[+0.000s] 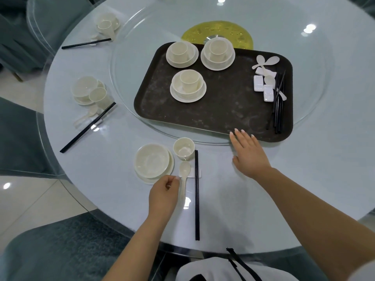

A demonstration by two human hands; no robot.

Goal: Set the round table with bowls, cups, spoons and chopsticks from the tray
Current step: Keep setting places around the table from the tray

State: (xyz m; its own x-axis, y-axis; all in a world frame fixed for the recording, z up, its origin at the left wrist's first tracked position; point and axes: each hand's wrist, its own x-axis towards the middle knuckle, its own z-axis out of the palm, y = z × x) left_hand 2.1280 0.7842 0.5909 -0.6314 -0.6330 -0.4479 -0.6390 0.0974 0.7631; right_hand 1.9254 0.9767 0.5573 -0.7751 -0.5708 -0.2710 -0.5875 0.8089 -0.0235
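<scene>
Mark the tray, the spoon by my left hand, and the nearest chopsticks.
tray (203, 110), head view, bare dark floor.
spoon (184, 169), head view, its scoop.
chopsticks (196, 199), head view, mid-length.

Grey-blue upholstered chairs (22, 47) ring the table over pale glossy floor tiles (26, 201).

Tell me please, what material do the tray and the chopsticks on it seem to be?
The tray looks like dark brown plastic or fibreglass with a matte, scuffed finish: pale wear marks, no glare. The chopsticks look like black plastic or lacquered wood, smooth and slightly glossy; the view cannot settle which.
</scene>
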